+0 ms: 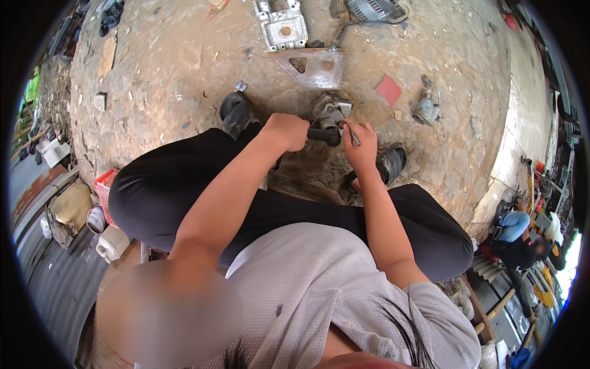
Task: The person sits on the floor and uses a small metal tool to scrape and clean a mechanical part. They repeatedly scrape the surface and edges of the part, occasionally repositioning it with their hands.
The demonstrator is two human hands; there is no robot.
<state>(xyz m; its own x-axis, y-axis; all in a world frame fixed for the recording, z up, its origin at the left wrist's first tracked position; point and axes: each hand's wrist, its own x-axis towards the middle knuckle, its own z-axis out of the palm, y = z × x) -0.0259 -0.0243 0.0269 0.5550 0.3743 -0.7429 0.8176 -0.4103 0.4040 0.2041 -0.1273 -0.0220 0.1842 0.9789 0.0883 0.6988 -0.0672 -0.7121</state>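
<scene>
My left hand is closed around the handle of a black hammer-like tool, whose thick dark end points right toward my other hand. My right hand is pinched on a short, thin metal rod; its tip is hard to make out. Just beyond the tool, between my feet, a grey cast metal machine part sits on the ground. The tool's dark end is close to this part, but I cannot tell whether they touch.
Farther out lie a flat triangular metal plate, a pale metal casing and a grey slotted cover. A red square piece and a small metal part lie to the right. Another person sits at far right.
</scene>
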